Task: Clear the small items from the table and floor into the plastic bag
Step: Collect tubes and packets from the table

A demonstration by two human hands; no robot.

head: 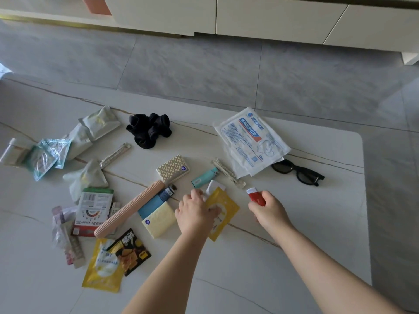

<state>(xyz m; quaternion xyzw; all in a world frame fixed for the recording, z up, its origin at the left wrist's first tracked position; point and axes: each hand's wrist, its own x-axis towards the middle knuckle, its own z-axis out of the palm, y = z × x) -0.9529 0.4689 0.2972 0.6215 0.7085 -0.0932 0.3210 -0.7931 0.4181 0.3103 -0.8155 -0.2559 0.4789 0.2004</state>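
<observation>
Stage: early, most items lying uncollected across the table (294, 257). Right hand (268, 210), lower centre-right, is gripping a small red tube (256, 196). Left hand (196, 213), fingers curled, is pinching a yellow sachet (226, 208). Sunglasses (297, 172), black scrunchie (149, 130), mask pack (251, 141) are waiting. Plastic bag: not identifiable in view.

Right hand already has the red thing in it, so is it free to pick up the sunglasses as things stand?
Probably not cleanly. The right hand grips the small red item. The sunglasses lie unobstructed on the table beyond it, so the path is free, but the fingers are occupied.
</observation>
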